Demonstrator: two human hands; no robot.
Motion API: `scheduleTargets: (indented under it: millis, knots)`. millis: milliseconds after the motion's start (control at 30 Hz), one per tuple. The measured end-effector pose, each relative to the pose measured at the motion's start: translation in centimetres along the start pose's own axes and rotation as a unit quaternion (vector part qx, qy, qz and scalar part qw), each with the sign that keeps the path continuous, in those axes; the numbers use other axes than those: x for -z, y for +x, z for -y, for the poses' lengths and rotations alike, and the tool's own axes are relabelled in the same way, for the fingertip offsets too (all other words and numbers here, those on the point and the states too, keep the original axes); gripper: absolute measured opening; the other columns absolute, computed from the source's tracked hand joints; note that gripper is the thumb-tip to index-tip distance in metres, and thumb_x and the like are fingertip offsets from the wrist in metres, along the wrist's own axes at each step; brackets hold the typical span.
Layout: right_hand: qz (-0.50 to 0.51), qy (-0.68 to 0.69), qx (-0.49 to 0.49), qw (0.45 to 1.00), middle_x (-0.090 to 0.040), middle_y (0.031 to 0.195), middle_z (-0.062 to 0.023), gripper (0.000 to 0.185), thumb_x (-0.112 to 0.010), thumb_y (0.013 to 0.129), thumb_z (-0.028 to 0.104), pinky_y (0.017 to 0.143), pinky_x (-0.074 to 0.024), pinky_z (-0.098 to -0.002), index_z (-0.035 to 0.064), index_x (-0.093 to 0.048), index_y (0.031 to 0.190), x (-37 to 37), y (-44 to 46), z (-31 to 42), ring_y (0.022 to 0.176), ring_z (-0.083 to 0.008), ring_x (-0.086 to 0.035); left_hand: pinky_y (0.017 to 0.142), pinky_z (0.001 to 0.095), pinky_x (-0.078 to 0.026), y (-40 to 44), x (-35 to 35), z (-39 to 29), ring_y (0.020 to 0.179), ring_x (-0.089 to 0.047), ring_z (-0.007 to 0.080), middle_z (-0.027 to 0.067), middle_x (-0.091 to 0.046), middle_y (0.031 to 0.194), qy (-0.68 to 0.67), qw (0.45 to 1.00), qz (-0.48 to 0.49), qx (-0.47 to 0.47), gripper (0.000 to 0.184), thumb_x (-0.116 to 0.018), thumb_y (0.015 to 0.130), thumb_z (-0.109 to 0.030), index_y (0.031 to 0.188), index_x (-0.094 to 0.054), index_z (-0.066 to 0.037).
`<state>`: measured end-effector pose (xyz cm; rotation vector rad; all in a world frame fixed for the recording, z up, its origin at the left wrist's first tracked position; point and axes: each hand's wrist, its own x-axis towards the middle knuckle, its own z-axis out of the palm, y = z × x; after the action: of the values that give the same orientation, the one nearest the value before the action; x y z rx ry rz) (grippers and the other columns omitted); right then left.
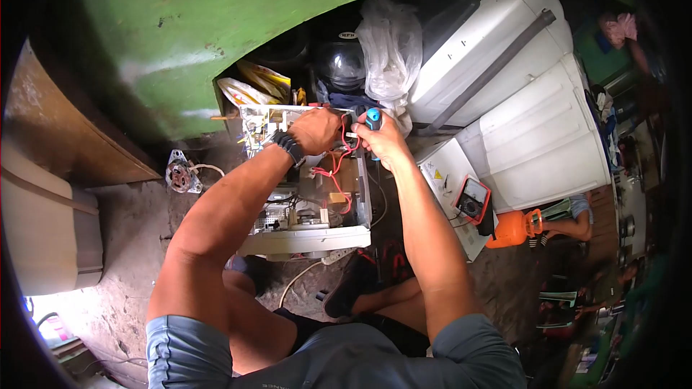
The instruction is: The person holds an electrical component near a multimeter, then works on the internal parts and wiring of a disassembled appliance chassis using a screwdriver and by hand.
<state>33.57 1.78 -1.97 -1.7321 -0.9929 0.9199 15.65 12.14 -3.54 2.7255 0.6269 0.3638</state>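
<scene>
An opened, white-fronted boxy appliance (306, 240) sits before the person; at its far right corner the right hand (389, 142) grips a blue-and-black screwdriver-like tool (373, 119), long axis running away from the body, rounded end farthest, tip hidden; the left hand (317, 131) bends beside thin red wires (333, 171), its grip I cannot tell.

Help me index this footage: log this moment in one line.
left hand: at open appliance; right hand: grips blue tool; red wires: exposed; meter: right of appliance
</scene>
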Motion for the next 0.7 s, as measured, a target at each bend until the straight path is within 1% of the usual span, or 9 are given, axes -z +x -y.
scheduleTargets:
  millis: [33, 67, 167, 233, 333, 533, 567, 633, 700]
  knots:
    - [-0.003, -0.002, 0.002, 1.0, -0.064, 0.079, -0.0008, 0.024, -0.08, 0.086, 0.008, 0.054, -0.0476, -0.0276, 0.0071, -0.061, 0.101, -0.1, 0.1, 0.1, 0.061, -0.0097, -0.056, 0.076, 0.0537, -0.055, 0.0, 0.1, 0.2, 0.083, -0.07, 0.0452, 0.0252, -0.07, 0.082, -0.02, 0.999, -0.02, -0.029, 0.021, -0.06, 0.087, -0.018, 0.093, -0.071, -0.001]
    - [-0.008, 0.0, 0.004, 1.0, -0.065, 0.08, -0.0012, 0.024, -0.08, 0.086, 0.008, 0.055, -0.0484, -0.0278, 0.0068, -0.061, 0.101, -0.1, 0.0, 0.1, 0.062, -0.0099, -0.057, 0.077, 0.0533, -0.055, 0.5, 0.0, 0.6, 0.086, -0.069, 0.0454, 0.0248, -0.07, 0.086, -0.033, 0.999, 0.012, -0.027, 0.023, -0.06, 0.088, -0.018, 0.102, -0.069, -0.002]
    - [-0.006, 0.01, -0.006, 1.0, -0.065, 0.082, -0.0014, 0.024, -0.08, 0.086, 0.008, 0.057, -0.0489, -0.0274, 0.0064, -0.061, 0.1, -0.1, -0.3, 0.4, 0.064, -0.0098, -0.057, 0.078, 0.0531, -0.055, 1.1, -1.4, 2.0, 0.089, -0.069, 0.0444, 0.0245, -0.07, 0.092, -0.031, 0.999, 0.028, -0.026, 0.025, -0.059, 0.089, -0.018, 0.109, -0.067, -0.005]
    - [-0.008, 0.007, -0.003, 1.0, -0.065, 0.081, -0.0005, 0.022, -0.079, 0.088, 0.008, 0.056, -0.048, -0.027, 0.0075, -0.062, 0.101, -0.1, -0.2, 0.2, 0.064, -0.0091, -0.056, 0.08, 0.0533, -0.055, 1.2, -1.3, 2.2, 0.091, -0.069, 0.0438, 0.0246, -0.07, 0.096, -0.031, 0.998, 0.047, -0.017, 0.025, -0.061, 0.09, -0.018, 0.11, -0.067, -0.005]
    - [-0.014, -0.003, 0.008, 1.0, -0.065, 0.082, 0.0005, 0.02, -0.079, 0.09, 0.009, 0.057, -0.0474, -0.0265, 0.009, -0.062, 0.101, -0.1, 0.0, -0.1, 0.065, -0.0083, -0.055, 0.081, 0.0529, -0.055, 1.0, -1.2, 2.5, 0.092, -0.069, 0.0435, 0.0236, -0.071, 0.098, -0.049, 0.997, 0.039, -0.049, 0.025, -0.064, 0.09, -0.018, 0.112, -0.067, -0.006]
    - [-0.015, -0.002, 0.002, 1.0, -0.064, 0.083, 0.0014, 0.023, -0.081, 0.088, 0.01, 0.06, -0.049, -0.026, 0.0097, -0.061, 0.101, 0.0, -0.2, 0.5, 0.068, -0.0077, -0.058, 0.08, 0.0517, -0.057, 0.3, 0.0, 1.3, 0.091, -0.07, 0.0426, 0.0221, -0.072, 0.1, -0.014, 0.997, 0.072, 0.001, 0.038, -0.07, 0.089, -0.025, 0.124, -0.065, -0.012]
    - [-0.034, 0.003, 0.022, 0.999, -0.064, 0.082, 0.001, 0.024, -0.081, 0.089, 0.013, 0.06, -0.0487, -0.0257, 0.0091, -0.062, 0.102, 0.6, -0.3, 0.8, 0.067, -0.008, -0.058, 0.078, 0.0518, -0.057, 0.0, 0.6, 0.9, 0.089, -0.07, 0.0424, 0.0212, -0.072, 0.099, -0.015, 0.998, 0.059, 0.002, 0.039, -0.07, 0.089, -0.027, 0.125, -0.065, -0.014]
    - [-0.07, 0.009, 0.06, 0.996, -0.064, 0.081, 0.0001, 0.026, -0.082, 0.09, 0.019, 0.06, -0.0482, -0.0252, 0.0078, -0.063, 0.104, 2.1, -0.4, 2.1, 0.065, -0.0085, -0.058, 0.077, 0.0512, -0.057, -0.1, 0.1, 0.6, 0.089, -0.071, 0.0407, 0.0184, -0.073, 0.096, -0.043, 0.997, -0.013, 0.065, 0.04, -0.071, 0.089, -0.028, 0.127, -0.065, -0.017]
    - [-0.108, 0.146, 0.172, 0.968, -0.062, 0.078, 0.0003, 0.026, -0.077, 0.094, 0.022, 0.058, -0.0467, -0.0243, 0.007, -0.063, 0.11, 4.3, 0.0, 4.7, 0.062, -0.0087, -0.056, 0.077, 0.0505, -0.057, -0.3, 0.4, -0.1, 0.089, -0.071, 0.0397, 0.0173, -0.073, 0.095, -0.001, 0.998, 0.014, 0.062, 0.041, -0.071, 0.089, -0.029, 0.129, -0.065, -0.017]
